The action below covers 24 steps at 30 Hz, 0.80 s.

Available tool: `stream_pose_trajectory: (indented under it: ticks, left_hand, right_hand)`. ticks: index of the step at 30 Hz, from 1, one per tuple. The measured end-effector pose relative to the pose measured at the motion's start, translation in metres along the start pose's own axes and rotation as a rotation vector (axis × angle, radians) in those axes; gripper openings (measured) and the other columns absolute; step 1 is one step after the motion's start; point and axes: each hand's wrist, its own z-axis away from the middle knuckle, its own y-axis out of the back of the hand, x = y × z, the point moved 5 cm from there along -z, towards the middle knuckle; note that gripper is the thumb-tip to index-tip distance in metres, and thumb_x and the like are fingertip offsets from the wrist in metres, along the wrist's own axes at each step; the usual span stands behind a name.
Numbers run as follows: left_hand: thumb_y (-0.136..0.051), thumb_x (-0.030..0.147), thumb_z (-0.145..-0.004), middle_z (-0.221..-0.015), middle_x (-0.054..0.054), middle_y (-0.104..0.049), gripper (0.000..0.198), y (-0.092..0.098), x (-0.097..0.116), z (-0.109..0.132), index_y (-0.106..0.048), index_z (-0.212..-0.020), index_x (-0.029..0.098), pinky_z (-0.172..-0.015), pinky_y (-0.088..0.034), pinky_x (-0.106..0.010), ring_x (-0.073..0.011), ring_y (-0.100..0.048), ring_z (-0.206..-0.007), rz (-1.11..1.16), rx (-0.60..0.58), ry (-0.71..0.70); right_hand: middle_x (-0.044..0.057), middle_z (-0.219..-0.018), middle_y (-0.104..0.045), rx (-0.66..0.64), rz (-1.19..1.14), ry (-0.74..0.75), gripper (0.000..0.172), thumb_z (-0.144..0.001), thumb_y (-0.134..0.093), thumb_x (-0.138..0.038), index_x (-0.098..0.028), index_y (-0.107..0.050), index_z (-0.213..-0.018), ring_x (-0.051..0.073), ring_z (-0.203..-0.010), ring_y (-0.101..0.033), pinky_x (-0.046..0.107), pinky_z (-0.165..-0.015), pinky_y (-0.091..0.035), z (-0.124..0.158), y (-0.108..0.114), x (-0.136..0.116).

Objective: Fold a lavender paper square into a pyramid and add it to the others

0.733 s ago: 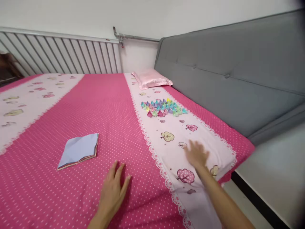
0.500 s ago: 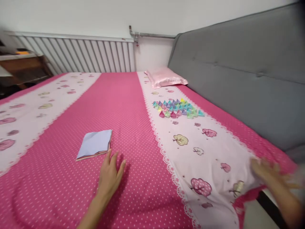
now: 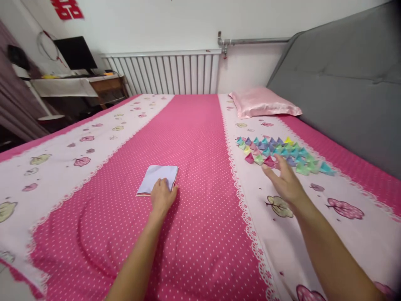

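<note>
While the left hand (image 3: 162, 197) lies over the near right corner of the paper stack (image 3: 156, 172), left of centre on the bed (image 3: 194, 242), its fingers are bent; whether they pinch the paper, cannot tell. Farther right, the right hand (image 3: 287, 184) has fingers parted, grasping nothing, at the near side of the folded pieces (image 3: 278, 149); contact unclear. Step in hand, judged: taking hold of the stack. Next move calls for a secure pinch at its edge. Count: two hands, one stack, roughly thirty folded pieces (overlap prevents exact tally). Beyond: one pillow (image 3: 263, 102), far right; one radiator (image 3: 175, 73), far side.
</note>
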Motion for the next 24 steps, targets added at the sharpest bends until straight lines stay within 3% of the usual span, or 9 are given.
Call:
stream_pose_trajectory:
  ticks: [3,6,13,17,21,24]
  left_hand:
    - [-0.049,0.036,-0.078,-0.123,-0.018,-0.053,0.049,-0.003,-0.01,0.003,-0.05,-0.118,0.007,-0.101,-0.034,-0.038,-0.0271,-0.043,-0.122,0.06,0.056,0.028]
    - [-0.049,0.037,-0.078,-0.122,-0.016,-0.055,0.044,-0.004,-0.017,0.002,-0.054,-0.113,0.011,-0.099,-0.035,-0.039,-0.0259,-0.044,-0.122,0.102,0.081,0.053]
    - [-0.048,0.039,-0.077,-0.118,-0.013,-0.06,0.039,0.001,-0.027,0.002,-0.064,-0.101,0.013,-0.093,-0.039,-0.033,-0.0236,-0.053,-0.112,0.122,-0.029,0.117]
    - [-0.043,0.035,-0.079,-0.104,-0.012,-0.067,0.036,0.013,-0.015,-0.001,-0.068,-0.095,0.014,-0.082,-0.042,-0.031,-0.0239,-0.06,-0.096,0.018,-0.054,0.127]
    - [-0.035,0.059,-0.079,-0.085,-0.015,-0.069,0.057,0.017,0.004,-0.023,-0.069,-0.088,0.014,-0.068,-0.044,-0.034,-0.0287,-0.063,-0.082,-0.105,-0.148,0.184]
    - [-0.038,0.061,-0.076,-0.1,-0.015,-0.067,0.059,0.02,0.019,-0.049,-0.065,-0.1,0.014,-0.074,-0.044,-0.034,-0.03,-0.06,-0.096,-0.174,-0.002,0.195]
  right_hand:
    - [0.012,-0.14,-0.038,-0.149,-0.274,0.017,0.07,-0.078,-0.047,-0.059,-0.021,-0.034,-0.136,0.031,-0.121,-0.042,0.049,-0.095,-0.037,-0.008,-0.032,-0.036]
    - [0.012,-0.141,-0.035,-0.232,-0.427,-0.024,0.07,-0.077,-0.05,-0.057,-0.023,-0.035,-0.135,0.03,-0.118,-0.046,0.049,-0.095,-0.038,-0.011,-0.055,-0.05]
    - [0.013,-0.137,-0.041,-0.377,-0.532,-0.151,0.065,-0.077,-0.049,-0.058,-0.022,-0.041,-0.131,0.029,-0.114,-0.051,0.047,-0.097,-0.039,-0.006,-0.103,-0.019]
    - [0.015,-0.133,-0.046,-0.368,-0.52,-0.135,0.064,-0.076,-0.05,-0.058,-0.022,-0.044,-0.129,0.029,-0.108,-0.055,0.049,-0.093,-0.041,-0.01,-0.107,-0.01]
    - [0.014,-0.126,-0.053,-0.35,-0.531,-0.095,0.061,-0.076,-0.051,-0.057,-0.022,-0.048,-0.125,0.027,-0.1,-0.06,0.047,-0.089,-0.045,-0.015,-0.1,-0.011]
    - [0.014,-0.123,-0.055,-0.352,-0.537,-0.084,0.062,-0.075,-0.053,-0.057,-0.022,-0.048,-0.126,0.027,-0.098,-0.061,0.047,-0.086,-0.047,-0.015,-0.098,-0.01]
